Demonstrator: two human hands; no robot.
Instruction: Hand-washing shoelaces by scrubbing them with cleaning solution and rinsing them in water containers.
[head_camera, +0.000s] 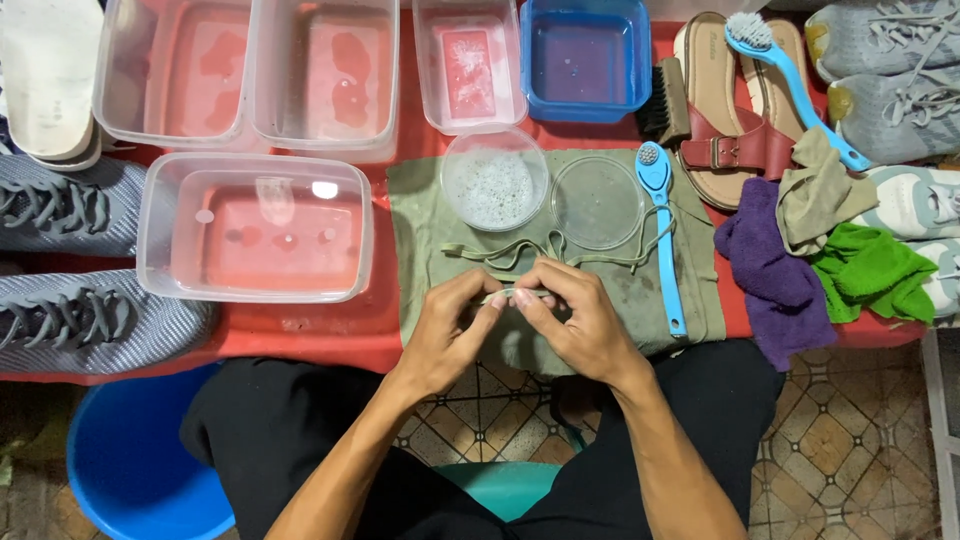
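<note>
Pinching a shoelace (520, 296), both hands' grips hover over the cloth-covered red table (300, 335).

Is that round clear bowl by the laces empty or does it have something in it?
Not empty: the bowl holds a foamy, speckled white layer across its bottom; what it is, cannot tell.

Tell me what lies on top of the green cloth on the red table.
On the green cloth lie a round bowl, a round lid, a blue brush and a shoelace. Both hands cover part of the lace.
</note>
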